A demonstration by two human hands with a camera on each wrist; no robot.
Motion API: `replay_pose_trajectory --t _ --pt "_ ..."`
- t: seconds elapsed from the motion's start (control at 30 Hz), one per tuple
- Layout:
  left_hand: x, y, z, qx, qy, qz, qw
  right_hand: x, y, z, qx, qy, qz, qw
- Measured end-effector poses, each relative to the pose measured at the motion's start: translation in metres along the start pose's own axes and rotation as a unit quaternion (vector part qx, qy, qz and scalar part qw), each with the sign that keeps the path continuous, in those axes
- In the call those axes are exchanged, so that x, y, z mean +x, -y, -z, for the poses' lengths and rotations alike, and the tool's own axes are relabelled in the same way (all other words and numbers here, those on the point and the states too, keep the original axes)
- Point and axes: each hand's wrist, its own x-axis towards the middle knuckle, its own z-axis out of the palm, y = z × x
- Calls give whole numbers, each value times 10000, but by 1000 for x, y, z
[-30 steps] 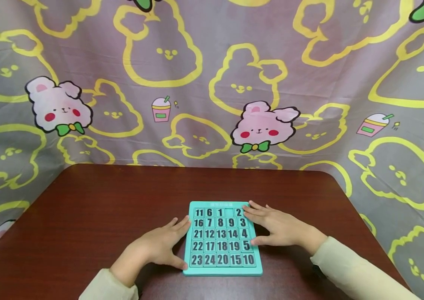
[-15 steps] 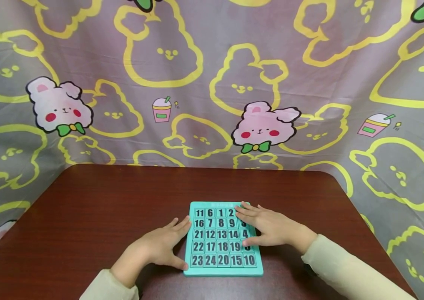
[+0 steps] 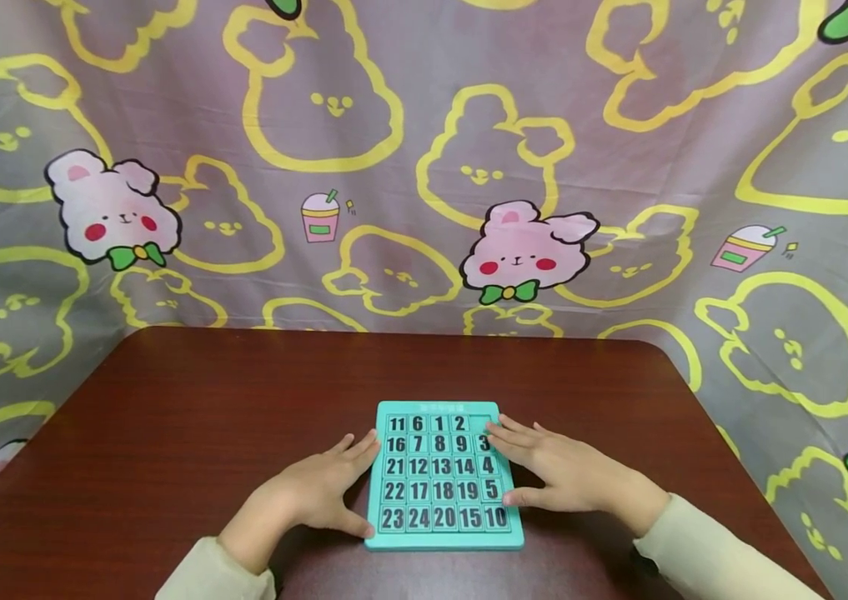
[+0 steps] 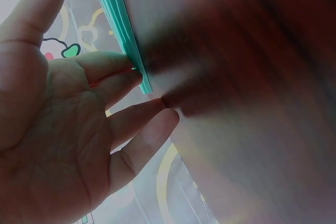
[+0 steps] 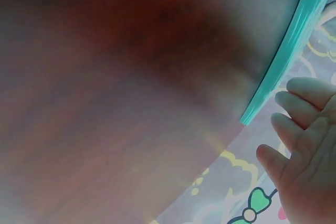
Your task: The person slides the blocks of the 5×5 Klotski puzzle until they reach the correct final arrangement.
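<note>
My left hand (image 3: 322, 490) was unclenched, its fingers extended along the left edge of the number board (image 3: 444, 542), its thumb at the near-left corner. The board lay flat on the brown table (image 3: 243, 400), between my hands. Its top row read 11, 6, 1, 2, then a bare slot (image 3: 479, 422); the 3 tile (image 3: 484, 444) sat directly below that slot. My right hand (image 3: 569, 471) was relaxed, fingers straight, tips over the right edge; I could not tell whether they made contact.
</note>
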Motion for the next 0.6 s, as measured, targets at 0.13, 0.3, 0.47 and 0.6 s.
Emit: replay_pose_trajectory --t 0.13,0.3,0.47,0.6 --pt "0 1 0 8 21 1 10000 -6 3 -3 50 86 37 9999" --pt "0 1 1 46 0 13 10000 -8 5 -5 -20 52 94 9999" --pt "0 1 1 56 -22 -36 10000 -7 3 -6 -57 51 44 10000" --pt "1 1 0 38 -3 -68 10000 -4 3 -5 -38 68 -32 10000"
